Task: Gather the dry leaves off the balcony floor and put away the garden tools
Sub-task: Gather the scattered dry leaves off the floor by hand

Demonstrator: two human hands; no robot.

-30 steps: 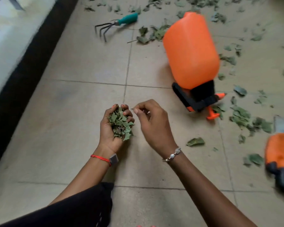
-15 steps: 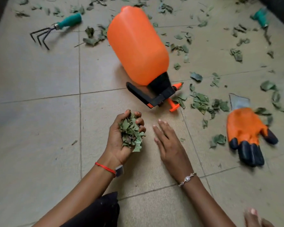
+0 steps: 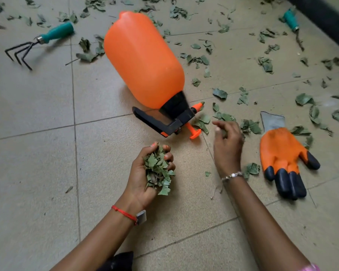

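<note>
My left hand (image 3: 145, 178) is cupped palm up and grips a heap of dry green leaves (image 3: 158, 171). My right hand (image 3: 226, 145) hovers, blurred, with loosely curled fingers over loose leaves (image 3: 222, 116) beside the sprayer's nozzle; I see nothing held in it. An orange pump sprayer (image 3: 143, 61) lies on its side, its black trigger head (image 3: 172, 118) pointing toward me. A teal-handled hand rake (image 3: 41, 43) lies at the far left. An orange glove with dark fingertips (image 3: 282, 153) lies right of my right hand. Another teal-handled tool (image 3: 291, 21) lies at the far right.
Dry leaves are scattered over the beige tiled floor (image 3: 37, 153), densest at the back and right (image 3: 266, 63). A dark wall base (image 3: 325, 16) runs along the upper right corner. The tiles at the left and near me carry only a few scraps.
My right hand has lifted off the floor and moved forward and right to the leaves by the sprayer's nozzle. The view has swung right. The left hand still holds its leaves.
</note>
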